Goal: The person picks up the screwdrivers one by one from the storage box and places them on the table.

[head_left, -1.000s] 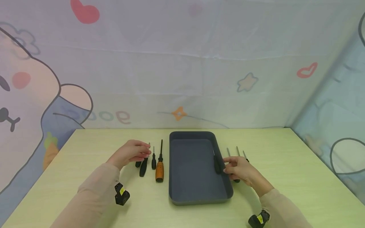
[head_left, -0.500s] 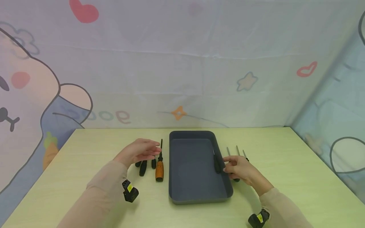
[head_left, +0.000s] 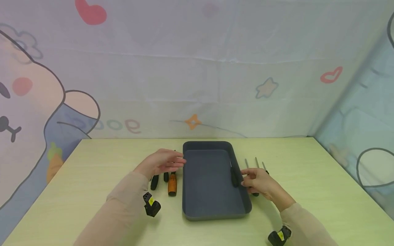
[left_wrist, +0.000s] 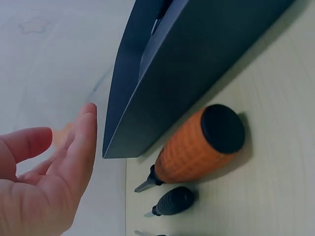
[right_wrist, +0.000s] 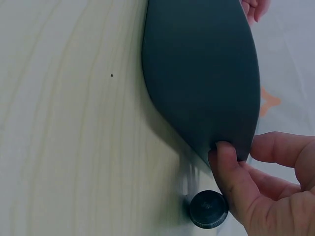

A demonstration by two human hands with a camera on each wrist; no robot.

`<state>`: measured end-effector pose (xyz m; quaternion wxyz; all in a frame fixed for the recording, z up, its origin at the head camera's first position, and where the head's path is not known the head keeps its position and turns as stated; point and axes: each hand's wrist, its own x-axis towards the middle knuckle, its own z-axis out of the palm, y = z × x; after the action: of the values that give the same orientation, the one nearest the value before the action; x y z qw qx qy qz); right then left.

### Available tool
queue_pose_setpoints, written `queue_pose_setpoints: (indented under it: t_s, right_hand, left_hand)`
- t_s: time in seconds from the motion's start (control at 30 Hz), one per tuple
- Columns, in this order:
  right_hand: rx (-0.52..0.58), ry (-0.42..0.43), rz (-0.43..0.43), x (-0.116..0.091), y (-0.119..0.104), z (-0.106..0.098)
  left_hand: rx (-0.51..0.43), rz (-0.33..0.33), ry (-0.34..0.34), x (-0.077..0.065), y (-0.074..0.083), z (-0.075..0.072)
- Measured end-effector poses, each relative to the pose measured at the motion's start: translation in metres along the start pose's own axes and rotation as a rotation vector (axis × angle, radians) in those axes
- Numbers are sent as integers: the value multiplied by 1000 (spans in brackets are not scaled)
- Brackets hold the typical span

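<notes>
A dark grey rectangular tray [head_left: 209, 205] lies on the table with one black-handled screwdriver [head_left: 234, 177] inside, along its right wall. My left hand [head_left: 163, 162] hovers above the screwdrivers left of the tray, fingers extended, fingertips close to the tray's left rim; whether they touch it I cannot tell. In the left wrist view that hand [left_wrist: 59, 172] holds nothing. At the right rim, my right hand [head_left: 260, 182] pinches the tray wall, its thumb [right_wrist: 229, 162] on the outside. Beneath the left hand lie an orange-handled screwdriver [head_left: 172, 186] and black-handled ones [head_left: 154, 182], partly covered.
Right of the tray, several screwdrivers point their shafts [head_left: 257, 163] away from me, handles mostly behind the right hand. One black handle end [right_wrist: 209, 209] sits beside the right thumb. A printed cloth [head_left: 197, 68] hangs behind the table [head_left: 77, 191].
My left hand has moved right, from over the black-handled screwdrivers past the orange-handled one to the tray's left rim. The right hand stays at the tray's right rim.
</notes>
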<state>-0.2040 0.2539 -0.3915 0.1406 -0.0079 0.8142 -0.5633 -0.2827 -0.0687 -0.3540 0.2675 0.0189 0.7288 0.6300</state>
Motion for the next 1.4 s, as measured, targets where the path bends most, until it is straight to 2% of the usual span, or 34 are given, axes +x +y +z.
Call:
queue_pose_setpoints:
  t_s: [0.2, 0.43, 0.87, 1.07, 1.4]
  right_hand:
    - [-4, -4, -3, 0, 0, -1]
    - [-7, 1, 2, 0, 1, 0]
    - [-12, 9, 2, -1, 1, -2]
    - [-14, 6, 2, -2, 2, -2]
    - [-9, -4, -6, -2, 1, -1]
  left_hand:
    - [-24, -7, -33, 5, 1, 9]
    - [-72, -12, -29, 12, 1, 23]
    - [-101, 15, -79, 18, 10, 51]
    - [-116, 5, -89, 24, 12, 64]
    - [-136, -23, -77, 32, 10, 77]
